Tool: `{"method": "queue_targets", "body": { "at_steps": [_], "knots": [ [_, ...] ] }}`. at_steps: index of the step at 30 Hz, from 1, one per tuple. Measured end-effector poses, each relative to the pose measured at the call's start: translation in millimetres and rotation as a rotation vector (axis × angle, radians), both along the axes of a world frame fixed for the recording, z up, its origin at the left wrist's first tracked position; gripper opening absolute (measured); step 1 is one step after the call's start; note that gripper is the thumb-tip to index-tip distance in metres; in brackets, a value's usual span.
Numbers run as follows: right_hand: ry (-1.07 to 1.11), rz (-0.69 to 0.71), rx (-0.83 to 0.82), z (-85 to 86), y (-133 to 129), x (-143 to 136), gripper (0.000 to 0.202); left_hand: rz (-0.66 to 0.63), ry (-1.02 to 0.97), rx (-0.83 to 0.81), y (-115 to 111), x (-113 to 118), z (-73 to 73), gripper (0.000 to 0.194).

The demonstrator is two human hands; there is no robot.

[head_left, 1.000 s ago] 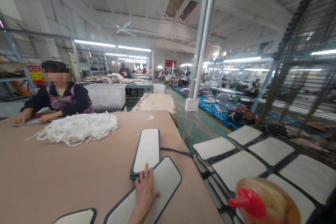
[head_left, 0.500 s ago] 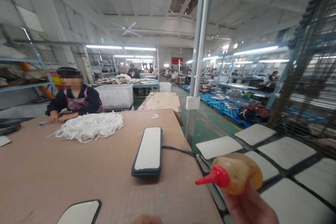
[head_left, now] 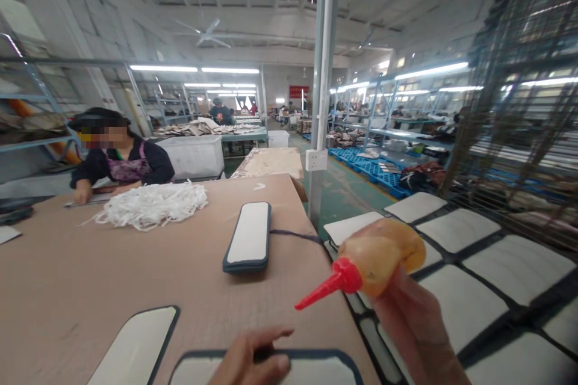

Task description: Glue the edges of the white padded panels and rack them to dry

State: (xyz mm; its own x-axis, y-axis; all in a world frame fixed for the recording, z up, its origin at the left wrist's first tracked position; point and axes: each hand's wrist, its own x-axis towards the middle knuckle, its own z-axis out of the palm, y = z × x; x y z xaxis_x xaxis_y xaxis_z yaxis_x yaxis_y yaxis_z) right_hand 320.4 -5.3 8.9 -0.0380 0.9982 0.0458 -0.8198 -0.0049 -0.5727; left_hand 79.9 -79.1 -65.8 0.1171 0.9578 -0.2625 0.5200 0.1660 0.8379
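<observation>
My right hand (head_left: 413, 319) is wrapped round a soft yellow bottle (head_left: 383, 249) with a red nozzle that points down and left. At the bottom centre, my left hand (head_left: 255, 355) lies over a cream panel with a dark edge (head_left: 323, 364), its thumb and forefinger apart. Another dark-edged cream panel (head_left: 135, 349) lies to the left. Farther up the brown table (head_left: 90, 277) sits a small stack of narrow cream panels with dark edges (head_left: 248, 234), a dark strip (head_left: 295, 233) running from it to the table's edge.
A pile of white strips (head_left: 153, 204) lies at the far left, near a seated person (head_left: 121, 159) across the table. A post with a socket box (head_left: 316, 160) stands beyond the far corner. On the right, more cream panels (head_left: 483, 307) lie in rows.
My left hand has come farther into view over a panel at the bottom. The bottle in my right hand has moved left and up. The camera's view has shifted.
</observation>
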Motion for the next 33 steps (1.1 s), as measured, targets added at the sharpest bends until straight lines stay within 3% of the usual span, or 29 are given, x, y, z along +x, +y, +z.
{"method": "queue_targets", "body": {
  "at_steps": [4, 6, 8, 11, 16, 22, 33],
  "knots": [
    [-0.153, 0.054, 0.124, 14.6, 5.8, 11.0, 0.039, -0.16, 0.104, 0.176, 22.2, -33.9, 61.8, 0.032],
    [-0.219, 0.066, 0.167, 22.4, 8.5, 9.6, 0.042, -0.245, 0.142, 0.175, 31.9, -52.8, 89.3, 0.026],
    [-0.269, 0.094, 0.203, 28.2, 9.6, 2.8, 0.043, -0.35, 0.169, 0.164, 38.6, -67.6, 109.8, 0.024],
    [-0.327, 0.183, 0.264, 30.1, 9.9, -13.3, 0.043, -0.459, 0.185, 0.142, 44.7, -81.3, 128.2, 0.024],
    [-0.378, 0.204, 0.259, 25.5, 11.0, -39.4, 0.049, -0.554, 0.186, 0.113, 51.0, -94.6, 139.9, 0.025],
    [-0.46, 0.213, 0.251, 30.5, 11.5, -59.4, 0.059, -0.645, 0.152, 0.067, 56.8, -107.4, 138.3, 0.025],
    [-0.47, 0.257, 0.296, 31.0, 13.7, -69.1, 0.059, -0.636, 0.088, 0.051, 51.1, -111.2, 139.1, 0.023]
  ]
}}
